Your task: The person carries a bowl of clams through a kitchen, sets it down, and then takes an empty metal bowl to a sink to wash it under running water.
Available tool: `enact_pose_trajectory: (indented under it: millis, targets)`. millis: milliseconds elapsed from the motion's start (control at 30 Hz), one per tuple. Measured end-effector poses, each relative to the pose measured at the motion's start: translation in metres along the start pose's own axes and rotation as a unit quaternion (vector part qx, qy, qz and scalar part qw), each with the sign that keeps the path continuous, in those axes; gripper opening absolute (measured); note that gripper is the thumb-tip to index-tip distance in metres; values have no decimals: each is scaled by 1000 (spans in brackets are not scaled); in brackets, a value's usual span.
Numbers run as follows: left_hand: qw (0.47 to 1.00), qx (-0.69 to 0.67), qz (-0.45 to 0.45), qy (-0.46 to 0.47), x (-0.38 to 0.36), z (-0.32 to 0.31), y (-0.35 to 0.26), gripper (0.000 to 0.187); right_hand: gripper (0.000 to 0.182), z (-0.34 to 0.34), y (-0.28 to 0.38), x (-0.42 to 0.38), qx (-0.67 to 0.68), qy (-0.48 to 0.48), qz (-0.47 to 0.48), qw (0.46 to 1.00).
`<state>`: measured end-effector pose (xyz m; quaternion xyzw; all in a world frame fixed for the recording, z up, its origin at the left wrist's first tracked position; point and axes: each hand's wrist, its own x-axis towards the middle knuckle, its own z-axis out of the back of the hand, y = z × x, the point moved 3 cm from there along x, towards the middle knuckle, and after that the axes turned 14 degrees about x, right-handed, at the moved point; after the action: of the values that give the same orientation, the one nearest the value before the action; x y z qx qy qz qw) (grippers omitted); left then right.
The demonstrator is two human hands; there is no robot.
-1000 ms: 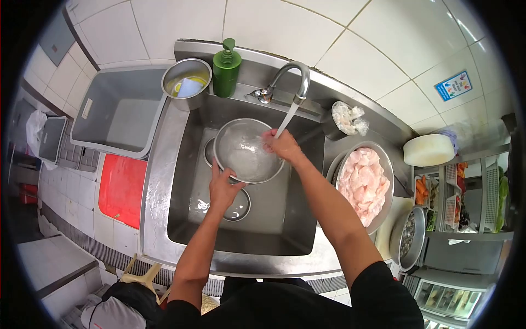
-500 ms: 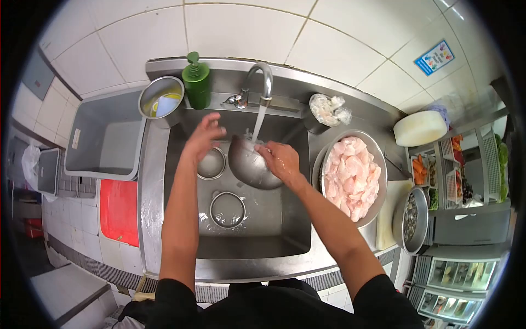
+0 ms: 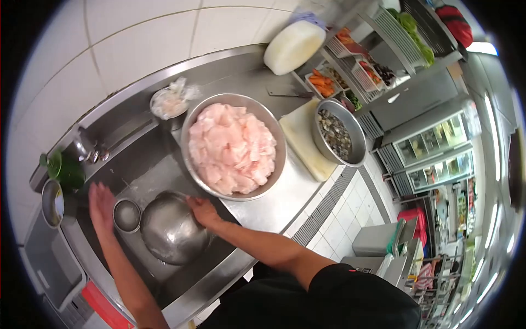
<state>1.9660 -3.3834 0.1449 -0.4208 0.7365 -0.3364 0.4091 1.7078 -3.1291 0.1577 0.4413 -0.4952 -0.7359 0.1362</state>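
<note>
My right hand (image 3: pixel 203 211) grips the rim of a round metal bowl (image 3: pixel 171 233), its curved outside turned up toward me, low inside the sink (image 3: pixel 143 176). Over the sink's left part my left hand (image 3: pixel 101 204) is held out, slightly blurred, with fingers stretched and nothing in them. Beside it, a small round metal dish or ring (image 3: pixel 127 215) rests on the sink floor. The tap (image 3: pixel 86 147) stands behind. To the right of the sink, a large metal bowl (image 3: pixel 280 156) is heaped with pale pink raw meat (image 3: pixel 233 145).
A white cutting board (image 3: pixel 307 143) and a metal bowl of shellfish-like pieces (image 3: pixel 335 134) lie right of the meat. A knife (image 3: pixel 287 93) rests behind them. At left stand a green pump bottle (image 3: pixel 67 171), a metal pot (image 3: pixel 53 204) and a grey bin (image 3: pixel 52 277).
My view has swung to the right. The held bowl has come away from the tap, nearer to me, with its outside turned up. My left hand stays raised and empty.
</note>
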Motion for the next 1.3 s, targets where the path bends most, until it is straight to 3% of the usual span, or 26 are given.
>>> enact_pose_trajectory:
  millis: [33,67,100,133,167,200,267,333,367,433,500,567,633,667,733,800,833,867,900,933,967,1000,1033,1067,1167,1300]
  targets:
    - [997,56,53,-17,-36,8,26,47,51,-6,-27,6,27,-14,-2,1000]
    - [987,60,138,48,-51,53,77,45,48,-7,-48,14,56,-27,-7,998]
    - [965,167,189,-69,-103,35,92,46,47,-3,-32,-4,84,-8,12,996]
    - [971,87,222,-31,-139,26,119,48,47,-5,-42,-3,90,-10,12,996]
    - [970,-17,229,-77,-178,1,119,48,48,-14,-64,1,106,-20,2,994]
    - [970,-16,227,-80,-193,2,123,48,48,-17,-77,2,120,-27,-9,992]
    - [957,-100,250,-109,-225,9,134,47,50,-7,-41,-29,128,39,-31,991]
    - [965,-76,213,-130,-234,5,135,46,52,-2,-14,-51,105,109,-165,975]
    - [972,-47,184,-142,-237,6,135,45,52,-6,-27,-47,106,119,-165,973]
    - [977,-65,160,-123,-237,24,142,45,57,-13,-45,-32,118,133,-47,983]
    - [982,-81,137,-100,-247,19,141,45,54,15,-6,-53,117,162,-38,979]
    - [977,-52,116,-173,-271,5,128,47,52,41,11,-56,118,189,-31,974]
    - [982,-20,71,-172,-283,-12,105,46,46,65,10,-52,75,198,109,971]
    - [985,6,30,-167,-292,-28,90,46,46,84,-2,-48,83,207,110,969]
    - [983,43,-1,-178,-337,-141,44,44,40,138,-30,-36,96,243,167,951]
    - [979,76,-33,-186,-370,-213,39,43,34,220,-53,-35,203,282,-15,937]
    - [969,153,-96,-171,-384,-232,39,40,28,274,-53,-48,302,273,-35,913]
    - [949,227,-157,-152,-395,-257,40,37,28,318,-71,-45,351,253,-36,901]
    - [909,369,-154,-122,-417,-332,35,29,29,366,-89,-42,377,216,-6,901]
    - [893,394,-195,-96,-427,-375,49,28,27,417,-101,-41,365,150,-27,919]
    - [899,400,-170,-57,-438,-415,62,33,29,471,-103,-49,369,80,-47,925]
    - [864,469,-167,-73,-446,-438,82,34,30,520,-116,-45,365,36,-50,929]
    - [756,619,-209,-40,-456,-474,97,31,30,569,-124,-46,360,-36,-52,931]
    - [760,625,-179,-1,-465,-510,118,29,30,611,-127,-50,372,-87,-44,923]
    - [592,698,-392,93,-463,-557,188,31,29,708,-133,-59,405,-161,-18,900]
    - [521,736,-414,124,-449,-565,261,22,27,756,-114,-75,418,-189,37,888]
